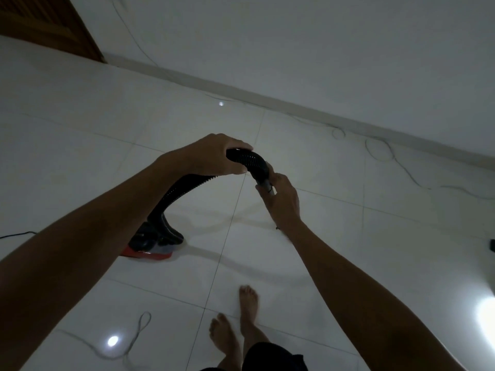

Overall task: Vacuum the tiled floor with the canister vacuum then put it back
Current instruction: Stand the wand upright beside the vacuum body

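Both hands are on the black ribbed flexible vacuum hose [242, 159]. The left hand [214, 153] wraps over the top of its arch, fingers curled round the ribbing. The right hand [281, 199] pinches the grey rigid end piece [266, 184] at the hose's free end, thumb and fingers closed on it.

From that arch the hose drops to the black and red canister vacuum [152, 242], which sits on the glossy white tiled floor [321, 236] just in front of the person and a little to their left, partly hidden behind the left forearm.

The hose looks soft and springy; I expect it to bend freely and kink if folded hard, so a hold on the ribbing steers it but gives little push. The stiff end piece is the better place to grasp for aiming or fitting anything on. The canister looks compact and probably light enough to drag by the hose, though the shiny tiles may let it slide or tip, so lifting it by its body seems safer for putting it back.

By count: one canister, one hose, one end piece, two hands, two bare feet [235, 322]. Thin grey cords [380, 149] trail along the white wall base [294, 105] and near the feet; how many separate ones I cannot tell. No floor nozzle is in sight.
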